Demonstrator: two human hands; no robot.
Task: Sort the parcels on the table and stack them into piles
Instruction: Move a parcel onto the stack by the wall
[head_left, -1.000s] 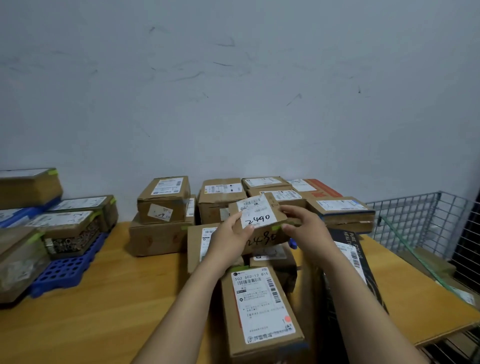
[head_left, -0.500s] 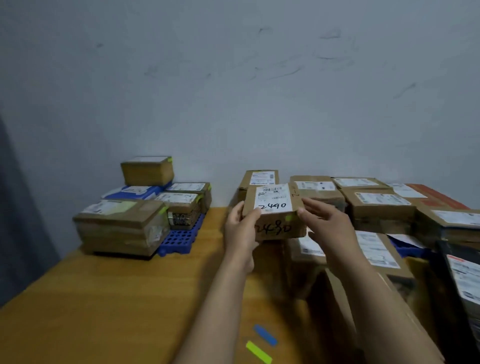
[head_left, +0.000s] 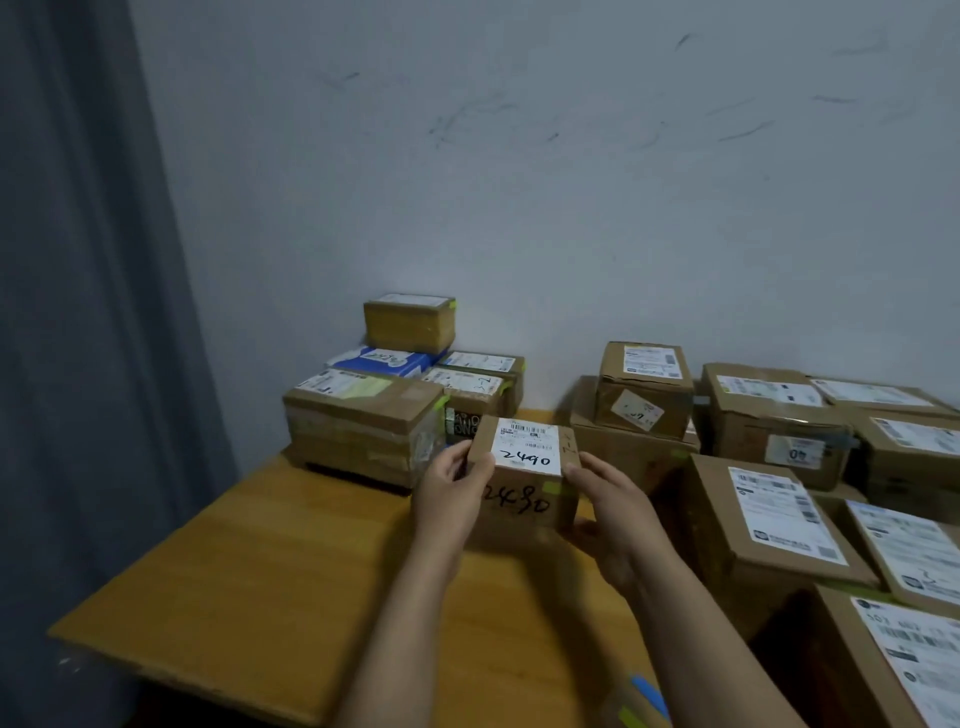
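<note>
I hold a small brown cardboard parcel (head_left: 524, 480) between both hands above the wooden table (head_left: 270, 571). Its white label reads 2490, and the same number is written on its front. My left hand (head_left: 452, 499) grips its left side, my right hand (head_left: 613, 512) its right side. A pile of taped parcels (head_left: 363, 421) stands at the table's back left, with a smaller box (head_left: 409, 325) on top. Several labelled brown parcels (head_left: 769, 415) crowd the right half of the table.
A grey curtain (head_left: 78, 312) hangs at the left, beside the table's left edge. A pale wall (head_left: 519, 182) runs behind the table. Blue and green tape strips (head_left: 641, 701) lie on the table near my right forearm.
My view and both hands have swung left with the parcel. The left pile has come nearer, and the parcel is now lower, close to it.
</note>
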